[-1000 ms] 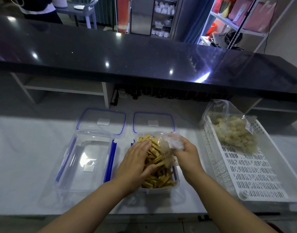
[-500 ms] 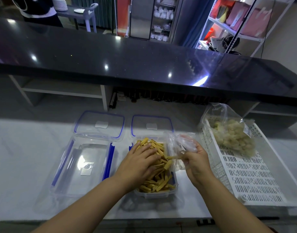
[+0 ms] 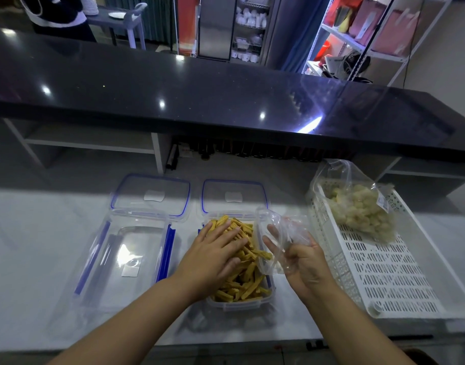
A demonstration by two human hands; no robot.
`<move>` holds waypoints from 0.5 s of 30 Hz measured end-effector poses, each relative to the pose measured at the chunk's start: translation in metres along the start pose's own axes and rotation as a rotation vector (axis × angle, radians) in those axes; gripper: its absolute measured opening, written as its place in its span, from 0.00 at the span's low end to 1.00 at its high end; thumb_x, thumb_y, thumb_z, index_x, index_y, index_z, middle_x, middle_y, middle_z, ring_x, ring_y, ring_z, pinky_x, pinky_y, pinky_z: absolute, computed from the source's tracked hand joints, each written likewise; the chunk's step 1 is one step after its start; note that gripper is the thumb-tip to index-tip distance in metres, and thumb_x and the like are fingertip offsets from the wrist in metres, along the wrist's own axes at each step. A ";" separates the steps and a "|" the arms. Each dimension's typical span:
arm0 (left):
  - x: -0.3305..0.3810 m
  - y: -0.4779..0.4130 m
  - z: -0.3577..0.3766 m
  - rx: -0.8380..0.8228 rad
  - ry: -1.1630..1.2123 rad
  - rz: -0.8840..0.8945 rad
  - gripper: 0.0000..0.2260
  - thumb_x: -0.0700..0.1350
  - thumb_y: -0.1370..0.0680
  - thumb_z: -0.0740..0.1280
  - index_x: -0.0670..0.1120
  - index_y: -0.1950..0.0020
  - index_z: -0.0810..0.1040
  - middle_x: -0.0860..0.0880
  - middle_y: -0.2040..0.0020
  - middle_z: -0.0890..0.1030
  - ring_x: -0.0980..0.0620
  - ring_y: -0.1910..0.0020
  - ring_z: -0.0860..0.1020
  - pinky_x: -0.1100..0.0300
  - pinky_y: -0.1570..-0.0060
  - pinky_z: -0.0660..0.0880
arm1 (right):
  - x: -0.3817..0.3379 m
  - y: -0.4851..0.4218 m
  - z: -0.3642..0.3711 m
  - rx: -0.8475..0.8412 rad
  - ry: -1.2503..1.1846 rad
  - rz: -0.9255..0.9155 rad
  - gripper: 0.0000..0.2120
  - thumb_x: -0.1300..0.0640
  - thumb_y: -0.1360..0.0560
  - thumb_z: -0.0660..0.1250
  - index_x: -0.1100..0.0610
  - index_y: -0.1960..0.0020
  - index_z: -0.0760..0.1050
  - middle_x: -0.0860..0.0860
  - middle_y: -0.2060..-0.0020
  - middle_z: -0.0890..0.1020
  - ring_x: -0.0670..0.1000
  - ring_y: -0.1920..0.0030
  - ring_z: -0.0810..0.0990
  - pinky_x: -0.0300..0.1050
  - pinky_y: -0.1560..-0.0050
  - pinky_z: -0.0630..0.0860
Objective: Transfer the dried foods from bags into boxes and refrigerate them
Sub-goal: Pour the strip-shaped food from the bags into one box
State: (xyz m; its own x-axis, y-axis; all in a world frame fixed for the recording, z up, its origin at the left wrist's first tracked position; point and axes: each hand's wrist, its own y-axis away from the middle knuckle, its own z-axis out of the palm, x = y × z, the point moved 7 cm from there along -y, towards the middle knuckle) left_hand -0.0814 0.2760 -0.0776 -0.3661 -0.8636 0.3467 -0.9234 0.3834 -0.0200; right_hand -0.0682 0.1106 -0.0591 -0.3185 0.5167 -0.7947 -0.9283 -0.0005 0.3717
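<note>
A clear box (image 3: 239, 304) with blue clips stands on the white counter, heaped with yellow dried sticks (image 3: 242, 283). My left hand (image 3: 213, 256) lies flat on the sticks, fingers spread. My right hand (image 3: 302, 259) grips an empty clear plastic bag (image 3: 276, 233) just right of that box. A second clear box (image 3: 131, 259) stands empty to the left. Each box's lid (image 3: 151, 194) lies flat behind it. A bag of pale dried pieces (image 3: 358, 206) rests in the white basket (image 3: 389, 275) at the right.
A black countertop (image 3: 199, 88) overhangs the far side, with open shelves beneath. A person in dark clothes (image 3: 57, 17) stands beyond it at the far left. Metal racks and a glass-door cabinet fill the background.
My right hand has drawn the emptied bag off the sticks and out to the right of the box. My left hand has stayed pressed on the sticks.
</note>
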 end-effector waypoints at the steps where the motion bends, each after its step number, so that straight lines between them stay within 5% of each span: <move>1: 0.000 0.000 0.000 0.005 0.002 -0.001 0.28 0.60 0.25 0.40 0.59 0.25 0.53 0.58 0.23 0.51 0.62 0.29 0.37 0.58 0.30 0.31 | -0.001 0.001 0.001 0.000 -0.007 -0.002 0.30 0.82 0.33 0.46 0.59 0.48 0.78 0.60 0.52 0.84 0.55 0.53 0.85 0.57 0.46 0.78; 7: 0.001 0.003 -0.004 0.076 0.057 0.004 0.26 0.60 0.24 0.43 0.59 0.26 0.58 0.57 0.24 0.56 0.62 0.28 0.40 0.60 0.30 0.32 | -0.006 0.005 -0.006 0.024 -0.020 0.027 0.29 0.81 0.32 0.47 0.57 0.47 0.76 0.64 0.43 0.79 0.62 0.42 0.79 0.62 0.38 0.73; 15: -0.010 0.012 -0.016 0.180 0.145 -0.079 0.29 0.61 0.27 0.42 0.58 0.28 0.64 0.58 0.26 0.61 0.63 0.28 0.48 0.60 0.29 0.39 | -0.014 0.013 -0.013 -0.013 0.013 0.004 0.30 0.82 0.33 0.47 0.59 0.47 0.78 0.58 0.51 0.84 0.58 0.45 0.82 0.64 0.38 0.73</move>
State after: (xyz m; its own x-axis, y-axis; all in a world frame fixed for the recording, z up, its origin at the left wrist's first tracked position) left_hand -0.0871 0.2948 -0.0665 -0.2838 -0.8273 0.4848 -0.9589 0.2412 -0.1497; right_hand -0.0781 0.0927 -0.0494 -0.3243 0.5055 -0.7996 -0.9295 -0.0133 0.3686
